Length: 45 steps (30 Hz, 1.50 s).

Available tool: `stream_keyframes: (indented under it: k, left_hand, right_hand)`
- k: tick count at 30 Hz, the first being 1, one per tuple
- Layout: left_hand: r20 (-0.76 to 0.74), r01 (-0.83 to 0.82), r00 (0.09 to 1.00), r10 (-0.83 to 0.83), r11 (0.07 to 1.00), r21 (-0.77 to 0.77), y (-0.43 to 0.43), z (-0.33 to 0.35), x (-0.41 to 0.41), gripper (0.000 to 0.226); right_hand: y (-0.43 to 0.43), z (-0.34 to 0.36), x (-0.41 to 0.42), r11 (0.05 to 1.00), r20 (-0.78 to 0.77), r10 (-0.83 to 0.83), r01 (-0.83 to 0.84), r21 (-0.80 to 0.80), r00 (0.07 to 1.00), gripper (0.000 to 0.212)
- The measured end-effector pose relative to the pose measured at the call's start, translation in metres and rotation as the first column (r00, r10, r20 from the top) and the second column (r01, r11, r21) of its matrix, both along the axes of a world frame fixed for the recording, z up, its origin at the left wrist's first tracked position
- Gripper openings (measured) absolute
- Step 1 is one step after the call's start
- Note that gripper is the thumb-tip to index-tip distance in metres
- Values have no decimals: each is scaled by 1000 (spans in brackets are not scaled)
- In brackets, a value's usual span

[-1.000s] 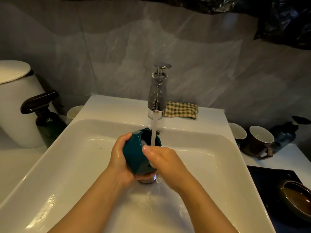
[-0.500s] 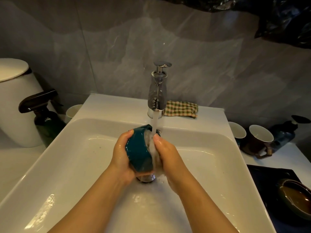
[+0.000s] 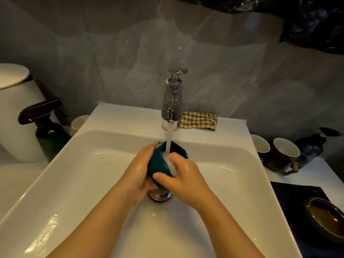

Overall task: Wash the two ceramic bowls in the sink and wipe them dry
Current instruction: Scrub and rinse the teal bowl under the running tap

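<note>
Your left hand (image 3: 138, 170) wraps around the left side of the small dark teal ceramic bowl (image 3: 158, 162), fingers curled up to its rim, so it is grasping the bowl. Your right hand (image 3: 186, 175) grips the same bowl from the right: its thumb lies across the outer wall, and its fingers bend over the rim into white foam (image 3: 171, 162). You hold the bowl on its side above the round chrome drain (image 3: 160, 196), in the middle of the white rectangular ceramic sink (image 3: 74, 174), clear of the basin floor. The stream of water (image 3: 169, 140) falls from the tall chrome faucet (image 3: 172, 107) straight onto the bowl's upper edge. Both hands look wet.

On the sink's back ledge, just right of the faucet, lies a folded green-and-beige checked cloth (image 3: 199, 120). At the far right, a brown glazed ceramic bowl (image 3: 327, 218) sits on a dark flat tray (image 3: 290, 198), well apart from the sink bowl. Behind the tray stand a white cup (image 3: 260, 146), a brown mug with a white inside (image 3: 283, 155) and a dark pump bottle (image 3: 312, 146). Left of the sink stand a dark green spray bottle (image 3: 46, 127), a tall white lidded container (image 3: 16, 112) and another white cup (image 3: 79, 122).
</note>
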<state>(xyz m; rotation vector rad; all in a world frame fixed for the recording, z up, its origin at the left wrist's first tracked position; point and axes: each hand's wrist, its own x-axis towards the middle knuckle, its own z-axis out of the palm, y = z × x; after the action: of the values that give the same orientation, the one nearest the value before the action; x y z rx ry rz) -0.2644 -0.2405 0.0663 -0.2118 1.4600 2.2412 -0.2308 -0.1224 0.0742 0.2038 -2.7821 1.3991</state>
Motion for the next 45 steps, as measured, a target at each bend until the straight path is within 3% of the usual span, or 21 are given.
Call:
stream_keyframes:
  k: [3,5,8,10,14,16,17,19,21,23,24,26,29,33,38,41,43,45]
  left_hand:
    - [-1,65,998,-65,997,-42,2,0,0,40]
    - [4,34,999,-34,998,-60,2,-3,0,48]
    - [135,20,991,-12,998,-62,3,-2,1,30]
    - [177,29,984,-18,998,-60,2,-2,0,27]
    - [160,3,987,12,996,-94,0,-1,-3,19]
    - [151,2,988,18,992,-126,0,0,-3,17]
    - [154,9,988,11,991,-132,0,-1,-3,17]
    - [172,19,985,1,993,-114,1,-2,-1,18]
    - [218,9,976,4,998,-59,2,-2,1,20]
    - [235,-19,972,22,1000,-18,2,-2,1,20]
    - [237,-38,971,39,999,-8,1,-1,0,18]
    - [254,-75,965,67,997,22,-1,1,-1,16]
    - [272,-60,961,43,997,56,-2,0,-2,18]
    - [160,-26,986,47,991,-131,0,-3,-3,29]
    - [-40,-96,995,87,925,-368,-4,2,-1,15]
    - [-161,-122,986,45,855,-505,-11,5,3,27]
    - [-233,-152,972,16,801,-579,-17,8,9,30]
    - [-298,-183,954,-20,747,-639,-24,11,16,36]
  right_hand:
    - [1,-1,1,949,-123,105,-62,309,987,25]
    - [-2,1,0,939,-173,121,-56,340,977,34]
    - [2,13,0,998,-146,-57,56,-10,988,36]
    - [10,18,1,947,-69,-222,198,-254,973,31]
    - [28,17,-4,689,160,-456,461,-560,876,21]
    - [37,9,-9,523,306,-548,604,-602,779,11]
    - [39,2,-11,485,357,-578,660,-573,734,11]
    - [39,-10,-14,518,410,-562,692,-503,719,26]
    - [35,-17,-15,683,446,-421,599,-418,790,43]
    - [32,-17,-12,803,435,-250,436,-405,865,27]
    - [32,-16,-12,806,437,-180,387,-448,881,16]
    - [31,-10,-10,721,498,-91,402,-565,863,14]
    - [34,-12,-10,523,642,-98,588,-617,761,24]
    - [38,-16,-12,379,650,-188,665,-643,736,32]
    - [38,-16,3,234,687,-256,734,-638,680,28]
    - [37,-8,12,287,668,-288,727,-624,686,27]
    - [32,-5,18,384,653,-296,713,-586,697,6]
    - [29,-5,26,465,656,-260,688,-558,708,34]
